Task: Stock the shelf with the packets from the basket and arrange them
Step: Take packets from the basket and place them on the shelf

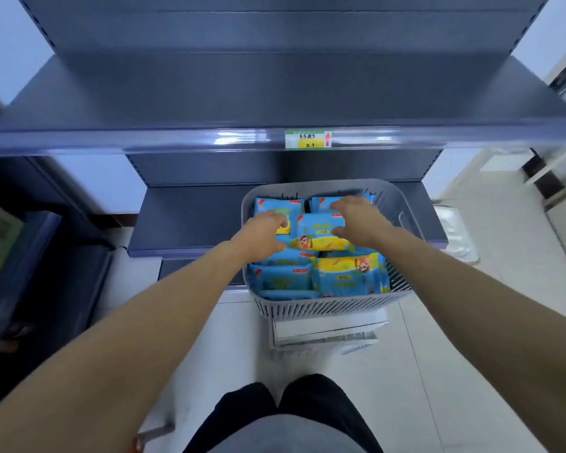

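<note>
- Nearest us, the grey basket (324, 307), of slotted plastic, holds glossy blue-and-yellow packets (285, 277) lying flat.
- Over its middle, our left hand (264, 231) and right hand (360, 220) curl round opposite ends of one soft top packet (321, 235).
- Beyond, the dark metal shelf (209, 103) carries a price label (308, 139).

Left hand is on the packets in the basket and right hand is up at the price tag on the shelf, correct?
Not quite. The right hand isn't at the price tag on the shelf; it is down in the basket too, gripping the packets opposite the left hand. The head view shows it.
</note>
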